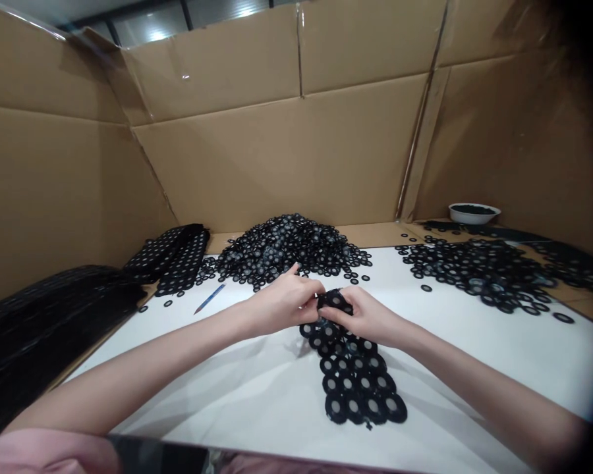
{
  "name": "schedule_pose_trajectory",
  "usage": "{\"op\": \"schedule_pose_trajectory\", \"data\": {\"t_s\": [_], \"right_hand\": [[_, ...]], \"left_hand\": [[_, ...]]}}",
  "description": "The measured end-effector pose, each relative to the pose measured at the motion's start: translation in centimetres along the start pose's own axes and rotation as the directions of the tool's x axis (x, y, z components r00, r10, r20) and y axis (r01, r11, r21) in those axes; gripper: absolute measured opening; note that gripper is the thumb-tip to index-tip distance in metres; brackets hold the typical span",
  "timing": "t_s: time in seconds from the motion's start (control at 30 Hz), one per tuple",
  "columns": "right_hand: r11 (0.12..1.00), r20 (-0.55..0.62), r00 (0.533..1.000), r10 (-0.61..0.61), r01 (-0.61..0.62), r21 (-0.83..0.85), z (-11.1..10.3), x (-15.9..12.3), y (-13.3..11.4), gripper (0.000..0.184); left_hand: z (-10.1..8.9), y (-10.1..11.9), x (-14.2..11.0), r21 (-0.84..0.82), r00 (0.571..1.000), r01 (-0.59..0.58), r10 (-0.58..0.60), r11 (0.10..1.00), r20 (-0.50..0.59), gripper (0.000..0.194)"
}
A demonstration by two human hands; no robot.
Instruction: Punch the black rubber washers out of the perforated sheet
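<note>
A sheet of joined black discs with pale grey centres (358,382) hangs down from between my hands, its lower rows lying over the white tabletop. My right hand (373,317) grips the folded upper end, thumb in front and fingers behind. At the left side of that same fold, my left hand (289,299) pinches the edge with thumb and fingers, one finger raised. Whether something small sits in that pinch is too fine to tell. Just beyond the hands rises a large heap of loose black rings (289,243).
More loose rings (479,266) spread at the right. A white bowl of dark pieces (474,213) stands at the back right. Further disc sheets (182,260) and a black stack (54,329) lie left, near a blue pencil-like tool (210,299). Cardboard walls (277,158) enclose the table (217,382).
</note>
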State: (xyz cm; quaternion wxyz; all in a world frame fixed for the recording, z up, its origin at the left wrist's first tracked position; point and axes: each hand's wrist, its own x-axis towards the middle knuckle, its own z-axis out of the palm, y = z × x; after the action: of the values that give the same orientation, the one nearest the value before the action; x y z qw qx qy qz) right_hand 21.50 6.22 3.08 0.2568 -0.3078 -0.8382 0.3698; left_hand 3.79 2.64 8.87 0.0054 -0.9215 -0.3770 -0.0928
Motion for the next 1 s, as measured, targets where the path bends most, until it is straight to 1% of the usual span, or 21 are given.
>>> {"op": "schedule_pose_trajectory", "data": {"t_s": [0.13, 0.23, 0.4, 0.53, 0.7, 1.0], "right_hand": [[1.0, 0.04, 0.999, 0.019, -0.02, 0.02, -0.2, -0.2, -0.3, 0.033], [0.999, 0.046, 0.998, 0.045, -0.046, 0.009, -0.2, -0.3, -0.3, 0.035], [0.996, 0.022, 0.997, 0.078, -0.077, -0.037, 0.2, -0.5, -0.2, 0.036], [0.993, -0.019, 0.997, 0.079, -0.081, -0.085, 0.4, -0.5, -0.4, 0.038], [0.987, -0.067, 0.996, 0.06, -0.07, -0.144, 0.3, -0.3, -0.8, 0.038], [0.975, -0.098, 0.995, -0.027, 0.004, -0.221, 0.5, -0.4, -1.2, 0.035]], "left_hand": [[-0.6, -0.7, -0.4, 0.004, 0.995, -0.087, 0.087, 0.996, 0.042, 0.019], [-1.2, -1.0, -0.4, 0.035, 0.985, -0.152, 0.149, 0.988, 0.084, 0.018], [-1.0, -0.6, 0.0, 0.136, 0.979, -0.186, 0.172, 0.973, 0.107, 0.014], [-0.6, 0.1, 0.5, 0.17, 0.987, -0.146, 0.13, 0.975, 0.096, 0.009], [-0.7, 0.7, 0.8, 0.161, 0.993, -0.073, 0.057, 0.984, 0.1, 0.014], [0.0, 1.3, 0.3, 0.136, 0.996, 0.042, -0.052, 0.99, 0.073, 0.009]]}}
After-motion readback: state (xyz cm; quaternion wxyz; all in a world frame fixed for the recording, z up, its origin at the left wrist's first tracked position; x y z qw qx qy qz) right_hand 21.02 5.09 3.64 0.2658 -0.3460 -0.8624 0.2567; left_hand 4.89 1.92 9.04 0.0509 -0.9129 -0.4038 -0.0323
